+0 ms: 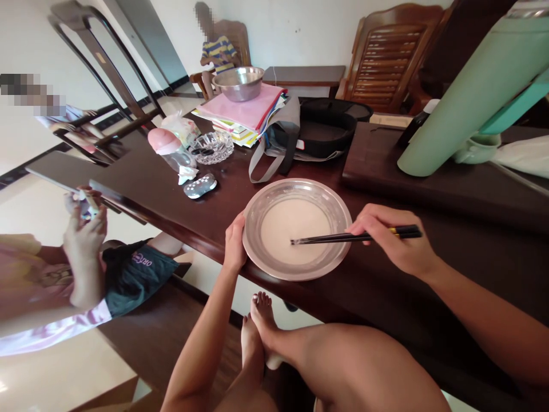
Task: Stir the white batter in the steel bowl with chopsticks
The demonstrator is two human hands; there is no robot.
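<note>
A wide metal bowl (297, 276) stands on the dark wooden table close to its front edge. Pale, milky liquid (291, 220) covers its bottom. My left hand (234, 243) grips the bowl's left rim, the fingers partly hidden by the wall. In my right hand (397, 237) is a pair of black chopsticks (330, 237) with gold bands near the upper end. They slant left over the bowl, and their tips are in the liquid near its middle.
Behind the bowl lie a grey-black bag (317, 129), papers under a second metal bowl (240, 86), a glass ashtray (212, 147) and a game controller (200, 186). A tall green bottle (467, 97) stands right. Someone sits close at left, holding a small object (86, 205); two people are farther back.
</note>
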